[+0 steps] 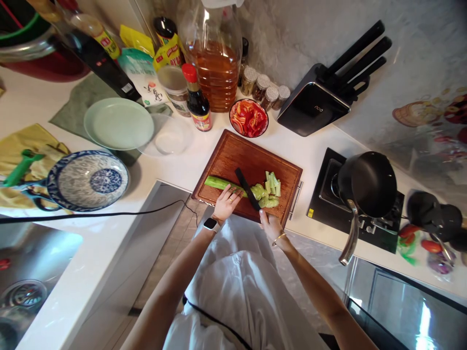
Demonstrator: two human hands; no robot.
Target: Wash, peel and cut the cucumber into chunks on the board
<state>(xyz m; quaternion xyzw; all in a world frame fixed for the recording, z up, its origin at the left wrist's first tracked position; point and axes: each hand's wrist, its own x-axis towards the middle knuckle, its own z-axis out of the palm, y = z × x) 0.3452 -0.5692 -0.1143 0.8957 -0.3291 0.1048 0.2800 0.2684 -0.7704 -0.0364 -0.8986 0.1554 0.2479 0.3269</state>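
On the wooden cutting board (233,153) lies a long green vegetable (216,182), perhaps a cucumber or a lettuce stem. My left hand (226,201) presses it down with its fingers bent over the top. My right hand (270,224) grips the handle of a black knife (248,188), whose blade stands across the cut end of the vegetable. Thin round slices (260,193) lie just right of the blade. Pale green strips (272,183) are piled beyond them.
Behind the board stand a bowl of sliced red peppers (249,118), a soy sauce bottle (199,99) and a knife block (314,99). Right is a wok (368,184) on the stove. Left are a green plate (118,123), a patterned bowl (88,180) and a sink (54,248).
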